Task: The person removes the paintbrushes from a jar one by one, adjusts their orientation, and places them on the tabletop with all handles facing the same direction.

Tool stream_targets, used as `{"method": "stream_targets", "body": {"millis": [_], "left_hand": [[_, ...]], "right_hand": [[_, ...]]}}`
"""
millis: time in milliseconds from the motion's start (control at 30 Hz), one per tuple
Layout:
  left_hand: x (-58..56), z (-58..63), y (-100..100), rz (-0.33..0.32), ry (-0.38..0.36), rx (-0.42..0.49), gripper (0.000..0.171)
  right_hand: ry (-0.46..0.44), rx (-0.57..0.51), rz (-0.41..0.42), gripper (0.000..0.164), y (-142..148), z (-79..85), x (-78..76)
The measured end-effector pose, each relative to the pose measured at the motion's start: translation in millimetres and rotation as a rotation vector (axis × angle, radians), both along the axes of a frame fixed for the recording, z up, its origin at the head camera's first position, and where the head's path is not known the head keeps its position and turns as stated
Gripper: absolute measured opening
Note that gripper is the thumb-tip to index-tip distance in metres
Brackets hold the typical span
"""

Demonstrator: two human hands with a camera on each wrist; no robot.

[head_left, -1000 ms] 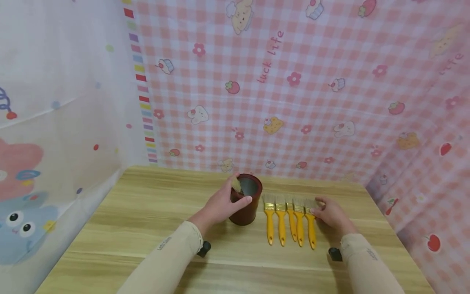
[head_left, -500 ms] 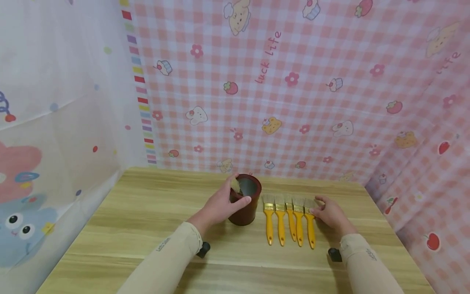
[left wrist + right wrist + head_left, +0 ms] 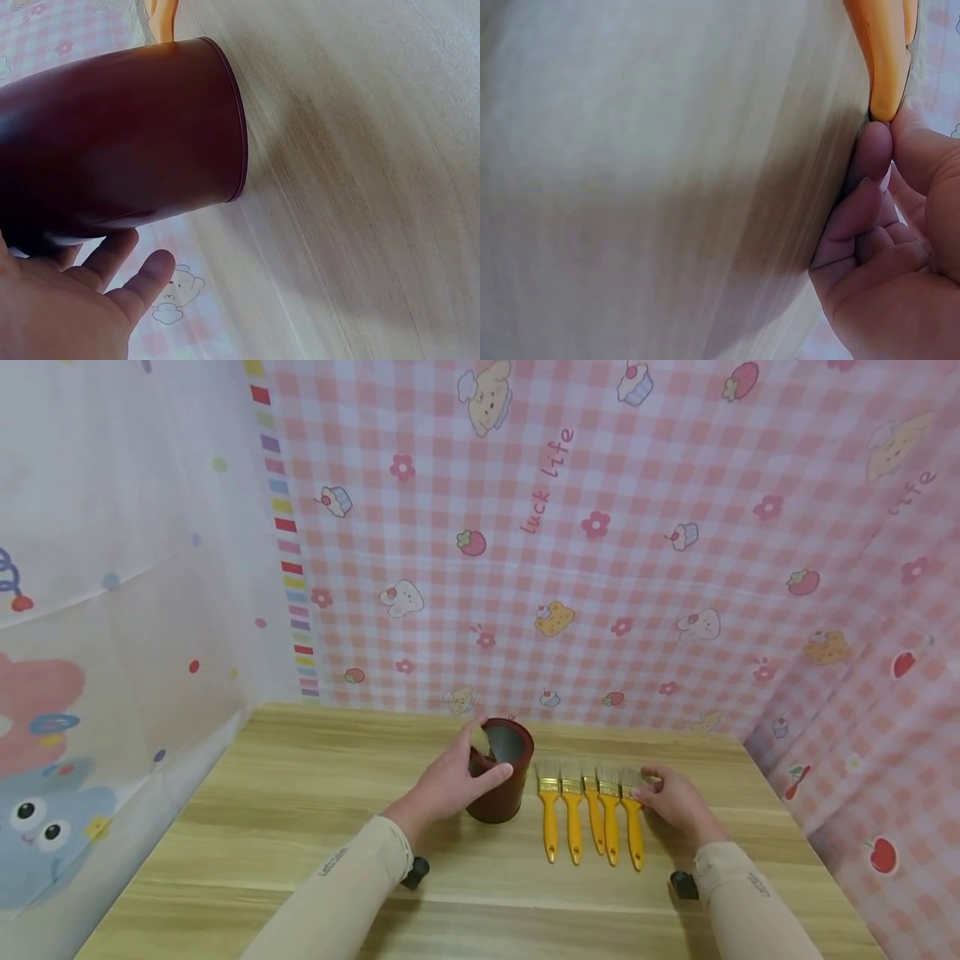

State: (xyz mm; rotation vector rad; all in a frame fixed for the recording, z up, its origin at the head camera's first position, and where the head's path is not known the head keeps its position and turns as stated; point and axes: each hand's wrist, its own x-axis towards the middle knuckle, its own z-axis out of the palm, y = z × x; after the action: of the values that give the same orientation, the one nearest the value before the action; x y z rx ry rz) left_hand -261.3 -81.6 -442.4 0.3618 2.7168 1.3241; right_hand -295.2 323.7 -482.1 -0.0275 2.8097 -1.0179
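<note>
In the head view, a dark reddish-brown cylindrical pot (image 3: 497, 802) stands upright on the table. My left hand (image 3: 448, 777) grips it from the left, thumb across the near side and fingers around the far side by the rim. Pale bristles (image 3: 481, 743) show inside the rim; the rest of that item is hidden. Right of the pot, several flat paintbrushes (image 3: 573, 818) with yellow handles lie in a row, bristles away from me. My right hand (image 3: 678, 797) pinches the rightmost paintbrush (image 3: 634, 835) near its metal band. The right wrist view shows thumb and forefinger against its orange-yellow handle (image 3: 885, 67).
The wood-grain table (image 3: 315, 827) ends at a pink checked cloth (image 3: 525, 568) behind and a white patterned cloth (image 3: 150, 568) on the left. A small black device (image 3: 415, 872) sits under the left wrist, another black device (image 3: 683, 885) under the right.
Both hands, the pot and the paintbrushes keep their places. Only the head view shifts slightly.
</note>
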Motion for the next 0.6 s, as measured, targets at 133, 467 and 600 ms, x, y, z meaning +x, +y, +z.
{"method": "stream_targets", "body": {"millis": [133,467,600], "left_hand": [[0.5,0.8,-0.2,-0.003,-0.001,-0.006,0.097],[0.4,2.0,-0.9,-0.004,0.015,-0.007,0.097],[0.3,1.0,0.3,-0.008,0.011,-0.005,0.097]], "right_hand": [[0.004,-0.010,-0.002,0.061,-0.3,-0.7,1.3],[0.017,0.004,-0.002,0.062,1.8,-0.9,0.1],[0.019,0.007,-0.001,0.062,2.6,-4.3,1.0]]}}
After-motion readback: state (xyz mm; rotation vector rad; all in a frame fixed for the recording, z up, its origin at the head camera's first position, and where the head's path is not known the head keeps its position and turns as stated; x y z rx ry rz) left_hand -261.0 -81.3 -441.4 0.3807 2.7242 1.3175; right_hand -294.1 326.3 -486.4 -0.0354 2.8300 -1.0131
